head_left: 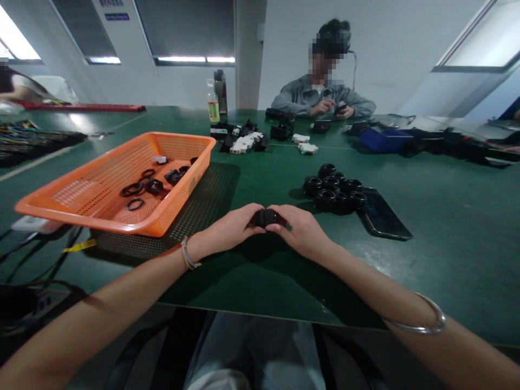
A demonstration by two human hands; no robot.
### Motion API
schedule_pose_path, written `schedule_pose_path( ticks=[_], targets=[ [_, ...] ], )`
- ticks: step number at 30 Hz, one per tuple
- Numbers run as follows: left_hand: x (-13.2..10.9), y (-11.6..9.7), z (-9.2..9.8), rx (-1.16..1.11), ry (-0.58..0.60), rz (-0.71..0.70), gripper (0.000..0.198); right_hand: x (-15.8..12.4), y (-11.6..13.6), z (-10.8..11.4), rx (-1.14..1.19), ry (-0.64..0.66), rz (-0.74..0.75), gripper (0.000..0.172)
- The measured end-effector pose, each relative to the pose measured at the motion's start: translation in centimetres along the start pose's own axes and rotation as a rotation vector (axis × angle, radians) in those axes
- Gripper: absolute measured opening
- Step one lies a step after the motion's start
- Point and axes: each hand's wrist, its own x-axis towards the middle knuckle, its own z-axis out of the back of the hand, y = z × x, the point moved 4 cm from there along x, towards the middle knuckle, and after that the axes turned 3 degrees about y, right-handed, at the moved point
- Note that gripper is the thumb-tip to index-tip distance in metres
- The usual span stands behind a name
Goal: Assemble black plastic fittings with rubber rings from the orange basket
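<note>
Between my two hands, above the green table near its front edge, is a small black round part (266,218) with a seam across its middle. My left hand (238,225) grips its left end between thumb and fingers. The right end is pinched by my right hand (296,226). To the right sits a cluster of several black ring-shaped parts (325,198), touching a dark phone (384,212) lying flat. An orange basket (97,219) on the left holds black rings and small black pieces.
Black and white parts (244,142) lie at the back middle, near a bottle (213,103). A blue tray (384,140) stands at the back right. Across the green table (455,216) sits a person (303,97) handling a dark object. Cables lie at the left.
</note>
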Motion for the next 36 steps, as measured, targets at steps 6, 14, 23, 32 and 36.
schedule_pose_path(
  ticks=[6,14,23,32,36],
  targets=[
    [0.1,-0.4,0.3,0.15,-0.021,-0.044,0.023,0.2,0.1,0.0,0.145,0.056,-0.193,0.018],
    [0.0,-0.5,0.6,0.262,-0.044,-0.113,0.026,0.3,0.0,0.0,0.27,0.057,-0.285,0.021],
    [0.1,-0.3,0.9,0.269,0.004,-0.034,0.033,0.2,-0.4,0.1,0.219,0.044,-0.222,0.03],
    [0.3,0.8,0.3,0.518,0.027,0.057,0.04,0.5,-3.0,0.5,-0.112,0.098,-0.396,0.04],
    [0.1,0.5,0.3,0.558,0.008,0.037,0.036,0.5,-4.2,1.3,-0.287,0.108,-0.479,0.032]
  ],
)
